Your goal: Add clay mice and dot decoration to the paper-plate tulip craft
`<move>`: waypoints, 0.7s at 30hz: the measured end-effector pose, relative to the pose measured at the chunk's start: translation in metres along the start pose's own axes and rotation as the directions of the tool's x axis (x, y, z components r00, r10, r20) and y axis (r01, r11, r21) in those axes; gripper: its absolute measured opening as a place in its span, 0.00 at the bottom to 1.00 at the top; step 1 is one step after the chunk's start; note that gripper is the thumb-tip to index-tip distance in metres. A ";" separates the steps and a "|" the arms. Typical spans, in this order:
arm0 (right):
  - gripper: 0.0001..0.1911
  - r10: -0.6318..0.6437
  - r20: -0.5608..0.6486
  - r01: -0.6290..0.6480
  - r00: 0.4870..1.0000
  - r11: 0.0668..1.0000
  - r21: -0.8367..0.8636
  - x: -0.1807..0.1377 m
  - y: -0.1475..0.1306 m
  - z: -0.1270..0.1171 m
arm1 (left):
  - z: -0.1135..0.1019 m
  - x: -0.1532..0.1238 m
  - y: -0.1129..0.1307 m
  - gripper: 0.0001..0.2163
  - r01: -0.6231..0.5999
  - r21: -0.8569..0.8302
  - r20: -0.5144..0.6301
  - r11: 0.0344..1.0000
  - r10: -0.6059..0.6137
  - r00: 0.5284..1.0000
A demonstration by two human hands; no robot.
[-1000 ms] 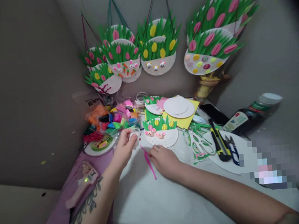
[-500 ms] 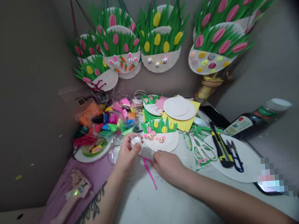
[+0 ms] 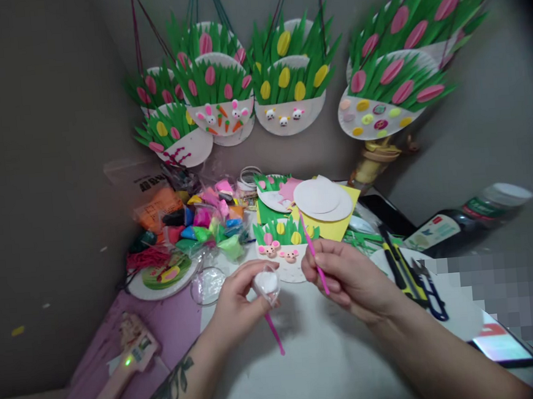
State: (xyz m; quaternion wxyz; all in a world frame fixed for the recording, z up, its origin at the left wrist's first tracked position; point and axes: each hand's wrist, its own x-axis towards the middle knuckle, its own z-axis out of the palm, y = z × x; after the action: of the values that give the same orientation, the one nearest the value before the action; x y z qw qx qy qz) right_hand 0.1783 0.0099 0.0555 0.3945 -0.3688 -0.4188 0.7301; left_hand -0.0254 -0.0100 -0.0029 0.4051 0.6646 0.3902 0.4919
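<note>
My left hand (image 3: 237, 300) is closed around a small clear packet of white clay (image 3: 266, 284), held above the white table. A second pink tool (image 3: 274, 333) lies on the table just below that hand. My right hand (image 3: 346, 273) pinches a thin pink modelling stick (image 3: 314, 254), lifted and pointing up and away. Right behind both hands lies a paper-plate basket (image 3: 289, 247) with green grass, yellow eggs and two pink clay mice.
Bags of coloured clay (image 3: 203, 220) are heaped at the back left, and white paper plates (image 3: 321, 196) lie on yellow paper. A pink glue gun (image 3: 118, 371) rests at the left; scissors, a yellow knife (image 3: 398, 257) and a dark bottle (image 3: 462, 218) are at the right. Finished baskets (image 3: 285, 87) hang on the wall.
My right hand has picked the pink stick up off the table. My left hand has drawn the white clay packet back toward me and to the right.
</note>
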 end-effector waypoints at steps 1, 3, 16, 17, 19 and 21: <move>0.13 -0.037 0.007 0.037 0.999 0.999 0.037 -0.002 -0.002 0.006 | 0.000 -0.001 -0.001 0.16 0.030 -0.015 0.001 0.999 -0.030 1.000; 0.12 -0.133 0.014 0.131 0.991 0.986 0.103 -0.004 -0.004 0.015 | 0.000 -0.003 -0.002 0.20 0.065 -0.053 0.001 0.996 -0.065 0.998; 0.03 -0.622 0.063 0.586 0.781 0.694 -0.419 -0.011 0.010 0.015 | -0.006 0.002 0.010 0.14 -0.201 0.118 -0.003 0.972 0.203 0.979; 0.03 -0.621 0.079 0.579 0.780 0.667 -0.468 -0.012 0.009 0.016 | -0.006 0.002 0.010 0.14 -0.207 0.128 -0.006 0.970 0.209 0.978; 0.05 -0.609 0.102 0.565 0.786 0.643 -0.517 -0.015 0.009 0.018 | -0.007 -0.001 0.007 0.16 -0.198 0.134 -0.011 0.971 0.201 0.980; 0.05 -0.600 0.118 0.556 0.791 0.626 -0.546 -0.016 0.009 0.019 | -0.006 -0.004 0.004 0.19 -0.145 0.103 -0.031 0.984 0.149 0.988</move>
State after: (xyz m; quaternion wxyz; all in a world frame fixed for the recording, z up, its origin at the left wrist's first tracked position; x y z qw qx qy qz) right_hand 0.1661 -0.0132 0.0580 0.4988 -0.3397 -0.6921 0.3959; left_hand -0.0313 -0.0147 0.0007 0.3261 0.7014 0.3722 0.5130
